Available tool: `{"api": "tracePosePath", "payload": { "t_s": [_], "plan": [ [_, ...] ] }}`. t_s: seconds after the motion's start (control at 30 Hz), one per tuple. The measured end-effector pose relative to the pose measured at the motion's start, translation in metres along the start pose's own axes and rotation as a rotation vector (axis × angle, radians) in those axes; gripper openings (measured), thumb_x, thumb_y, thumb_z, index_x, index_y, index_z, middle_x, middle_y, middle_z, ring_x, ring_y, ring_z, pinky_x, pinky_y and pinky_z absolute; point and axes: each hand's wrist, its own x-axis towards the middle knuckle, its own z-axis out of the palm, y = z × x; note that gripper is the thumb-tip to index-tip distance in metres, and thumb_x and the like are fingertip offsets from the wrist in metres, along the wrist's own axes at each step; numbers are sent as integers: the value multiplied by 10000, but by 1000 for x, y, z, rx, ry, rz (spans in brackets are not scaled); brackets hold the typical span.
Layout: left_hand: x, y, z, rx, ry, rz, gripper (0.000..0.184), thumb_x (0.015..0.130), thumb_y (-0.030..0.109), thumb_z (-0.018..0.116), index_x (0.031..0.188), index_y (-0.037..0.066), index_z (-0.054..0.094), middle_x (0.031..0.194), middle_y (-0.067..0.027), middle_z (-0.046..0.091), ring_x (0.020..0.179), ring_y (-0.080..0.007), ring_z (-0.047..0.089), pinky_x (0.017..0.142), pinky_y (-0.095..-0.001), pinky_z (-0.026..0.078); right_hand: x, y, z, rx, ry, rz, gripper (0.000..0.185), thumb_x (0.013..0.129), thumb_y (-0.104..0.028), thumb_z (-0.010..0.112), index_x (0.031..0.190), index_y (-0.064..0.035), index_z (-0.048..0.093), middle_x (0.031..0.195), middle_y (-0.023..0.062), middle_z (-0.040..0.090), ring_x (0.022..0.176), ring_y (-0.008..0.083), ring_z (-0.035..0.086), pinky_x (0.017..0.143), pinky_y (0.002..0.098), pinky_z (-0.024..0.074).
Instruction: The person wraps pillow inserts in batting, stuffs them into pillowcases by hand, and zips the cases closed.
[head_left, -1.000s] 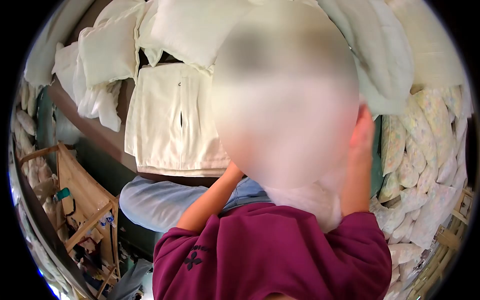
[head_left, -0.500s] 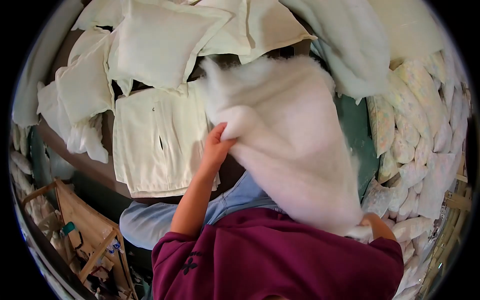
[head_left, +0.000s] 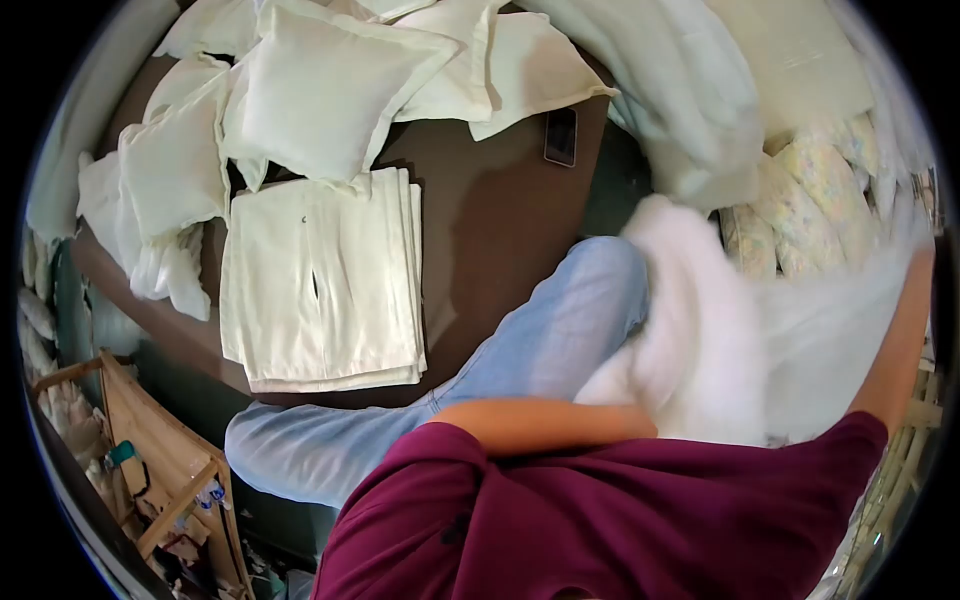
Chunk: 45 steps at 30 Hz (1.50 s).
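Observation:
A sheet of white fluffy batting [head_left: 690, 310] lies bunched beside my knee and spreads to the right, where it is blurred. My left hand [head_left: 638, 424] reaches across my body to the lower part of the batting; its fingers are hidden. Out at the right edge, my right hand [head_left: 922, 265] is raised on a stretched arm near the blurred far end of the batting; its fingers cannot be made out. A stack of cream fabric covers [head_left: 320, 285] with slit openings lies flat on the brown surface [head_left: 480, 230].
Cream flanged cushions [head_left: 330, 90] are piled at the back left. A phone [head_left: 561, 137] lies near the surface's right edge. Behind it is a thick roll of batting [head_left: 690, 90]. Patterned pillows [head_left: 800, 215] stack up at the right. A wooden frame [head_left: 160, 425] stands lower left.
The batting has swung from in front of me to my right, uncovering the brown surface, the phone and my knee. My left hand moved right and down; my right hand moved outward and up.

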Motion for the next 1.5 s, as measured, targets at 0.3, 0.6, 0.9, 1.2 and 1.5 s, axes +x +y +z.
{"api": "tracePosePath", "payload": {
  "t_s": [0.3,0.6,0.9,1.2,1.5],
  "plan": [
    [-199,6,-7,-883,2234,170,655,810,7,651,1393,82,362,1300,-82,477,1012,-206,553,877,-342,472,-69,-503,68,1135,276,-1285,253,780,-126,577,1016,-102,663,820,127,651,805,301,633,748,417,516],
    [-386,62,209,-288,2910,-643,431,934,191,556,1305,-16,487,1274,-119,552,1156,-213,548,950,-359,463,-237,-577,66,1249,-608,-1321,451,778,-42,585,1223,-107,596,938,94,637,900,301,615,798,401,495],
    [-433,72,211,2,2959,-1401,856,787,-8,641,1475,20,133,1490,-169,295,1359,-306,322,1116,-378,258,-197,-485,-72,2091,-714,-1384,336,880,-34,508,1193,72,568,1248,214,572,1177,331,552,977,386,452],
    [-440,68,166,106,1960,-1305,536,757,40,690,1268,12,532,1454,-178,402,1339,-315,396,1095,-394,315,-243,-506,-99,2378,-348,-1151,204,940,-71,506,1053,12,654,1138,134,649,1099,250,622,908,336,470],
    [-426,57,184,-120,1682,-1935,680,849,375,639,1380,26,398,1455,-252,359,1255,-411,456,1005,-462,410,-223,-484,-90,2179,-281,-1271,117,884,-44,581,934,-3,678,1035,115,682,984,239,672,831,322,524]
  ]
}}
